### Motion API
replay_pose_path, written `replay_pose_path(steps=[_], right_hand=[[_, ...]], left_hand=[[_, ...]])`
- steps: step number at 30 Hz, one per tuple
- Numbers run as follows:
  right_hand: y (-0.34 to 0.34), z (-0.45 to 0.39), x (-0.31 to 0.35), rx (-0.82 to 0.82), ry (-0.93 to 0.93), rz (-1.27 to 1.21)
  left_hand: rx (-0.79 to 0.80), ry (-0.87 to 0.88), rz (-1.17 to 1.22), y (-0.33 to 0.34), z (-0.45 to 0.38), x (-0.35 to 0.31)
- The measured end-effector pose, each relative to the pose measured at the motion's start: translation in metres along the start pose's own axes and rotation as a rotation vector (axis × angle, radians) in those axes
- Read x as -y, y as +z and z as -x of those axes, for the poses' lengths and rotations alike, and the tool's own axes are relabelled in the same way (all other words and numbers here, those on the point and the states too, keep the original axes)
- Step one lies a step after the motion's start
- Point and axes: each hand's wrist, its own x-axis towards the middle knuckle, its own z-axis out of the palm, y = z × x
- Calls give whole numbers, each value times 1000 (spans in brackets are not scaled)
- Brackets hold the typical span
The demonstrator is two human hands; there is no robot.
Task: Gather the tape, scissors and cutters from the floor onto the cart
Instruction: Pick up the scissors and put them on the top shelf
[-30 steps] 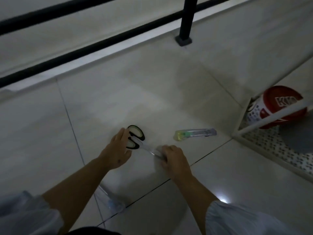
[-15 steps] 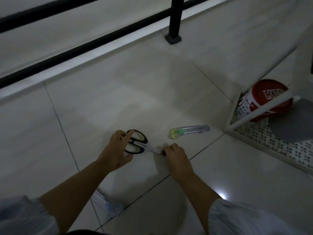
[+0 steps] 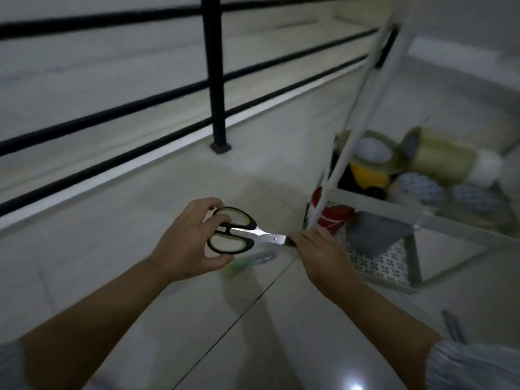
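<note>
The scissors (image 3: 239, 231), black handles with green lining and steel blades, hang in the air between both hands. My left hand (image 3: 188, 242) grips the handle loops. My right hand (image 3: 319, 251) pinches the blade tips. Below them a clear cutter (image 3: 250, 260) with a green end lies on the floor tiles, blurred. The white cart (image 3: 374, 205) stands to the right, just beyond my right hand. Its upper shelf holds rolls of tape (image 3: 439, 156) and other rolls.
A black railing (image 3: 215, 80) with a post runs across the back. The cart's lower shelf holds a red can (image 3: 333, 218) and a grey cloth (image 3: 374, 235) on a patterned liner. A dark slim object (image 3: 451, 325) lies on the floor at right.
The scissors have been lifted off the floor by both hands and carried right toward the cart. The view has swung up and right, showing the cart's upper shelf.
</note>
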Motion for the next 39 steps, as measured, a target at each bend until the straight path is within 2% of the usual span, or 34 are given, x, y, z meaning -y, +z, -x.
replay_pose_path(steps=[6, 11, 14, 16, 18, 22, 29, 34, 39], right_hand=[[-126, -4, -53, -252, -93, 158], [-229, 15, -80, -521, -132, 288], [-273, 21, -102, -587, -104, 405], [-295, 19, -116, -603, -40, 432], [-314, 12, -127, -589, 12, 418], [-338, -14, -133, -502, 59, 353], [-338, -54, -135, -278, 267, 121], [-344, -62, -137, -120, 329, 56], [-347, -65, -137, -61, 320, 22]], left_hand=[[-137, 194, 1, -56, -82, -75], [-350, 366, 8, -93, -134, -143], [-450, 460, -68, -105, -162, -188], [-457, 456, -145, -111, -184, -212], [-400, 380, -172, -122, -203, -233], [-148, 212, -203, -137, -241, -247], [147, -38, -163, -155, -273, -259], [285, -81, -152, -151, -279, -259], [303, -54, -127, -140, -278, -256]])
